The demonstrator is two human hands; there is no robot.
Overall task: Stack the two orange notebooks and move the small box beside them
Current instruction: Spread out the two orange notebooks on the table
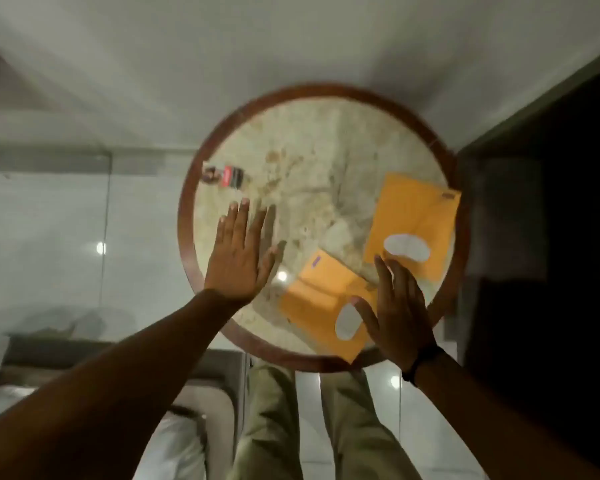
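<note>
Two orange notebooks lie apart on a round marble table (326, 140). The larger notebook (416, 213) rests at the right side, the smaller notebook (319, 299) near the front edge; each bears a white oval label. A small box (224, 175) with red and dark print sits at the table's far left. My left hand (239, 258) hovers flat with fingers spread over the left part of the table, below the box and holding nothing. My right hand (395, 306) is flat and spread over the gap between the notebooks, covering the smaller one's right edge.
The table has a dark wooden rim (187, 237). My legs in olive trousers (326, 427) are under its front edge. A dark piece of furniture (551, 237) stands to the right, a bed with white bedding (32, 375) to the lower left.
</note>
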